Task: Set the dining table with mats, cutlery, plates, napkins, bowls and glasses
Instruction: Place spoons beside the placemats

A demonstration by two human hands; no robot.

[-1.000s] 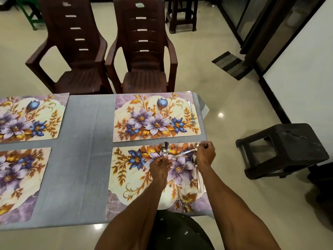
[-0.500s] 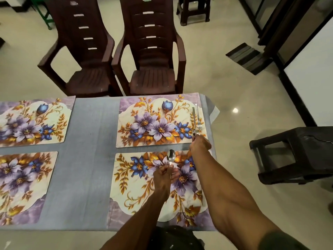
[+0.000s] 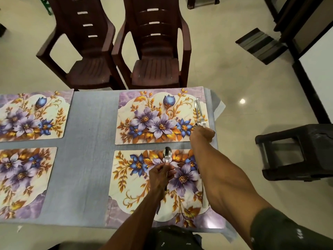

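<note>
Four floral mats lie on the grey table (image 3: 86,159). My left hand (image 3: 162,175) grips a spoon (image 3: 167,154) upright over the near right mat (image 3: 133,188), bowl pointing away from me. My right hand (image 3: 202,133) reaches to the right edge of the far right mat (image 3: 153,109), fingers curled around the near end of the metal cutlery (image 3: 198,112) that lies there. Whether one piece or two lie there is hard to tell. Another piece of cutlery (image 3: 204,197) lies along the near mat's right edge, partly hidden by my right forearm.
Two dark brown plastic chairs (image 3: 155,51) stand against the table's far side. A black stool (image 3: 295,152) stands on the floor to the right of the table. Two further mats (image 3: 32,116) cover the left half.
My right hand moved from beside my left hand over the near mat forward to the far mat's right edge, carrying a piece of cutlery. My left hand stayed put with its spoon.
</note>
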